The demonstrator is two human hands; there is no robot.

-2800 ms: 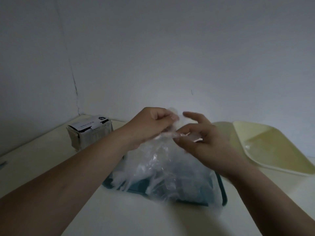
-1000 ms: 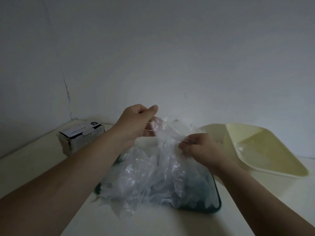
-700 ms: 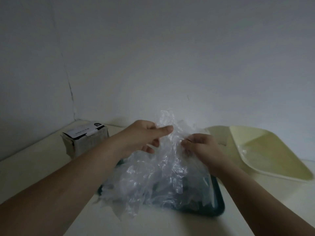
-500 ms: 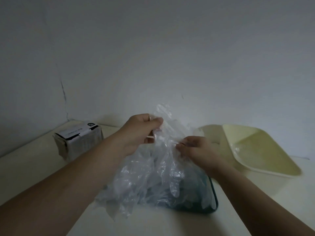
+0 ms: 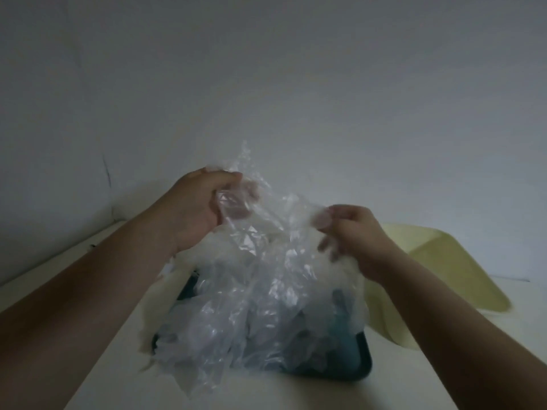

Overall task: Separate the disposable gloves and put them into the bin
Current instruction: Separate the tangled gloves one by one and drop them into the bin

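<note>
Clear plastic film fills the middle of the view: a crumpled heap of disposable gloves lies on a dark teal tray and spills over its edge toward 7 o'clock onto the cream table. Only the tray's near right corner and a strip of its left rim show (the rest sits under the film).

The upper part of the heap is held up above the tray by 2 hands. The left hand, at 11 o'clock of the heap, has its fingers curled round a bunch of film, which wraps over the fingertips and rises in a ragged peak just above them. The right hand, at 1 o'clock of the heap, pinches another fold of film between thumb and fingers. Its lower fingers are blurred, so how they lie cannot be told. A sheet of film runs between the 2 hands and sags down into the heap. The layers are see-through and overlap, so how many gloves each hand holds cannot be told.

The pale yellow bin stands on the table at 3 o'clock of the heap, behind the right forearm, with its open inside showing. A grey wall backs the table, with a thin dark crack at 10 o'clock of the left hand.
</note>
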